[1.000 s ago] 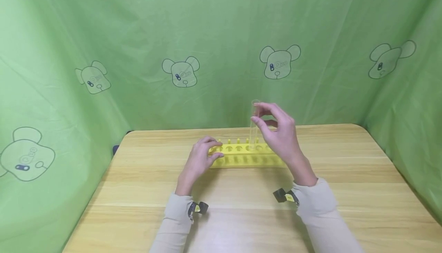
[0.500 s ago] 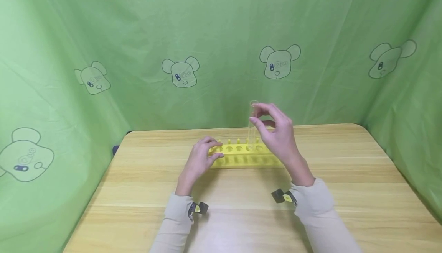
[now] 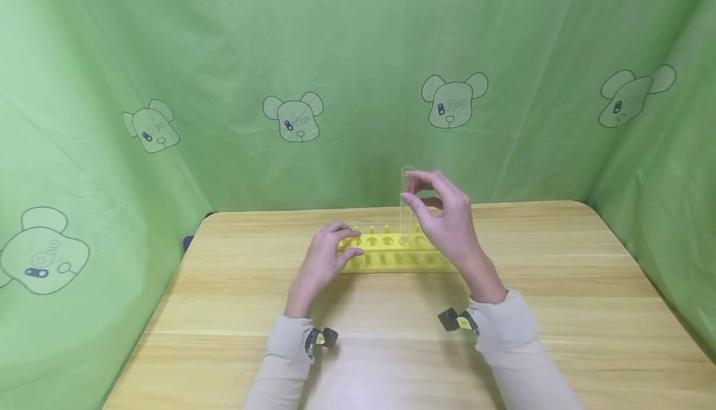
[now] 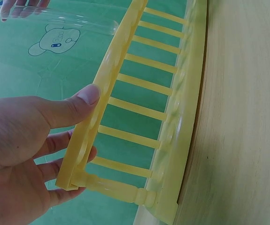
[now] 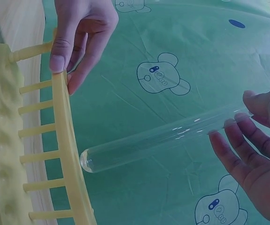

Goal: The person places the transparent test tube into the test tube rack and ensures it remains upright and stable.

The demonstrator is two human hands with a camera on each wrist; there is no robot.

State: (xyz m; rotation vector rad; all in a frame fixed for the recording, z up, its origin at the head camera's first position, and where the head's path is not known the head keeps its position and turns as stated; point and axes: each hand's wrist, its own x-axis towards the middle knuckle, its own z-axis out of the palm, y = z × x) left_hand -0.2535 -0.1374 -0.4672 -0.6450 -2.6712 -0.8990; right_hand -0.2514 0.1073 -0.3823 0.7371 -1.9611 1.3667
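Observation:
A yellow test tube rack [image 3: 380, 259] stands at the back of the table, a row of round holes along its upper bar. My left hand [image 3: 324, 253] grips the left end of that bar, thumb in front and fingers behind, as the left wrist view shows. My right hand [image 3: 452, 214] pinches a clear glass test tube [image 5: 139, 145] near its open rim, between thumb and fingers. The tube is upright, its rounded bottom right at the upper bar's holes, near the rack's middle. In the right wrist view no liquid shows inside it.
The wooden table [image 3: 235, 348] reaches toward me in front of the rack. A green curtain [image 3: 358, 37] printed with bear heads hangs behind and at both sides. Small black cameras, such as the left one [image 3: 330, 337], sit on both wrists.
My right hand has moved a little left and slightly down, carrying the test tube along the rack's upper bar. My left hand has stayed in place on the rack.

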